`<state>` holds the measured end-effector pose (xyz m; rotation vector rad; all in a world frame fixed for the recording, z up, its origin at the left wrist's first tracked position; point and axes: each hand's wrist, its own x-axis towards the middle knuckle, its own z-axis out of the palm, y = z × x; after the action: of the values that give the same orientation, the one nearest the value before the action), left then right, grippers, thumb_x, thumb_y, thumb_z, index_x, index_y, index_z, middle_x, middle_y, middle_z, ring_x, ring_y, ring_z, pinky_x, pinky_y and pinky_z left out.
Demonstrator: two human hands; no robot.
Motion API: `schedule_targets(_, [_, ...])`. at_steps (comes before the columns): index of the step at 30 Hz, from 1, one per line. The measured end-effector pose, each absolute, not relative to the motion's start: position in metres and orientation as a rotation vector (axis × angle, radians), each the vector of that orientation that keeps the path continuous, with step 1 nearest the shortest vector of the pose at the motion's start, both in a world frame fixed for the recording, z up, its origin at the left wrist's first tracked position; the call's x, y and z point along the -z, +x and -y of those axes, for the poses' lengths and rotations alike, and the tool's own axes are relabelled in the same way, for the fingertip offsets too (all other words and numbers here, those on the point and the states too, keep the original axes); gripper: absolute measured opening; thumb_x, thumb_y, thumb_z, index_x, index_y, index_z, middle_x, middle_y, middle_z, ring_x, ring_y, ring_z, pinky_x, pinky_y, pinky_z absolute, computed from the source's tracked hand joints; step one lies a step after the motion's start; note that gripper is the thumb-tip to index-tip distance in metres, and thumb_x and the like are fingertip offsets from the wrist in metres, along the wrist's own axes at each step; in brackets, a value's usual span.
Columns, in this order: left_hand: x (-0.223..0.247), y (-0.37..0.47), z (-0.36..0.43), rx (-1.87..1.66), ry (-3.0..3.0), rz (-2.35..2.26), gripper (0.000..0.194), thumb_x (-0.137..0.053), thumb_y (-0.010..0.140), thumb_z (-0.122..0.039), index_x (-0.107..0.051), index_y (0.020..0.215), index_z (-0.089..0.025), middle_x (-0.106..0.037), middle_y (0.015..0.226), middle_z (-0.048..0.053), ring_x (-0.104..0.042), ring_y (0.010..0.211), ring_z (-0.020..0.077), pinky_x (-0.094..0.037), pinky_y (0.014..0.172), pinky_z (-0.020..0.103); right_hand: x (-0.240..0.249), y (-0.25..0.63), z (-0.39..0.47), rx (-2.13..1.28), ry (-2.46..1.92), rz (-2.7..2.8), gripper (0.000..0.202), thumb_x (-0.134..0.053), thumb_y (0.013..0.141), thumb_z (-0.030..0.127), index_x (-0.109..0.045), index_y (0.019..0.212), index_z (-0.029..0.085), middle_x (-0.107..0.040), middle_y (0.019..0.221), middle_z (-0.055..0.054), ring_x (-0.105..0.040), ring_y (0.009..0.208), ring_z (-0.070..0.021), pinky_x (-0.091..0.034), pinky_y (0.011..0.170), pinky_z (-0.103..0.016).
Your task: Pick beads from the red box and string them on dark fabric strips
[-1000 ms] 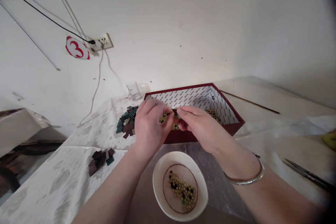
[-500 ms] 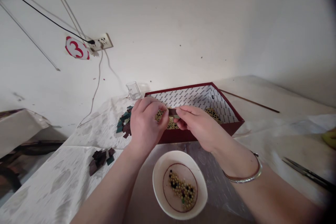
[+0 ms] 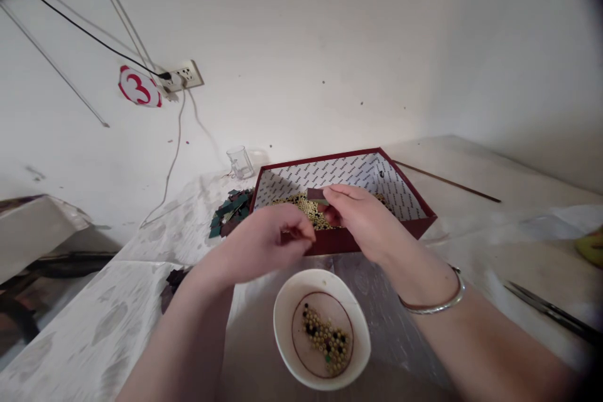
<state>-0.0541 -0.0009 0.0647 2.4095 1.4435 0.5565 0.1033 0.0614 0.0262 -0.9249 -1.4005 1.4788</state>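
Observation:
My right hand (image 3: pixel 351 210) pinches a small flat dark brown rectangular piece (image 3: pixel 315 195) above the red box (image 3: pixel 334 242). Inside that box, gold and black beads (image 3: pixel 315 212) lie in a heap against patterned white lining. My left hand (image 3: pixel 273 239) is at the box's front edge, fingertips drawn together and turned down; anything between them is hidden. Below both hands stands a white bowl (image 3: pixel 285 326) with gold and black beads (image 3: pixel 325 339) and a green one at its bottom.
Green and brown flat pieces (image 3: pixel 228 210) are piled left of the box, with a glass mug (image 3: pixel 240 162) behind. More dark pieces (image 3: pixel 173 282) lie partly behind my left forearm. Scissors (image 3: pixel 546 306) lie at right; a thin brown stick (image 3: pixel 447 181) extends beyond the box.
My left hand has left the brown piece and moved down and slightly right, toward the bowl. My right hand keeps the piece at nearly the same spot.

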Motion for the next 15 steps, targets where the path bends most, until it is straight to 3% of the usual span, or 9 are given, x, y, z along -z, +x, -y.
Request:
schedule_targets(3, [-0.056,-0.072,-0.023,-0.576,2.278,-1.724,0.015,-0.043,0.081,-0.023,-0.057,0.082,-0.022,-0.063,0.074,-0.003,-0.056,0.065,0.0104,-0.043,0.057,0.022,-0.025,0.102,-0.063,-1.536,-0.895,1.358,0.021,-0.05,0.079,0.036,-0.053,0.07,0.018,-0.053,0.068,0.0,-0.046,0.062,-0.0109,-0.038,0.06,-0.027])
schedule_targets(6, [-0.047,-0.081,-0.05,-0.248,2.321,-1.959,0.022,-0.039,0.084,-0.028,-0.06,0.089,-0.022,-0.066,0.081,-0.001,-0.058,0.069,0.0126,-0.042,0.057,0.023,-0.024,0.102,-0.064,-1.553,-0.902,1.321,0.021,-0.053,0.077,0.037,-0.053,0.071,0.017,-0.054,0.069,-0.001,-0.047,0.062,-0.0109,-0.039,0.06,-0.027])
schedule_targets(11, [-0.029,-0.076,-0.089,0.275,2.318,-1.89,0.01,-0.06,0.076,-0.027,-0.064,0.08,-0.019,-0.065,0.081,0.002,-0.06,0.078,0.0164,-0.046,0.07,0.029,-0.021,0.102,-0.067,-1.548,-0.889,1.31,0.021,-0.053,0.076,0.038,-0.053,0.07,0.018,-0.055,0.069,-0.001,-0.046,0.06,-0.0103,-0.038,0.058,-0.027])
schedule_targets(15, [-0.011,-0.07,-0.106,0.542,2.245,-1.868,0.025,-0.053,0.086,-0.032,-0.058,0.101,-0.014,-0.06,0.101,0.006,-0.059,0.088,0.0155,-0.05,0.077,0.035,-0.019,0.103,-0.068,-1.553,-0.887,1.305,0.022,-0.053,0.077,0.038,-0.053,0.07,0.017,-0.055,0.069,-0.001,-0.046,0.06,-0.01,-0.038,0.058,-0.027])
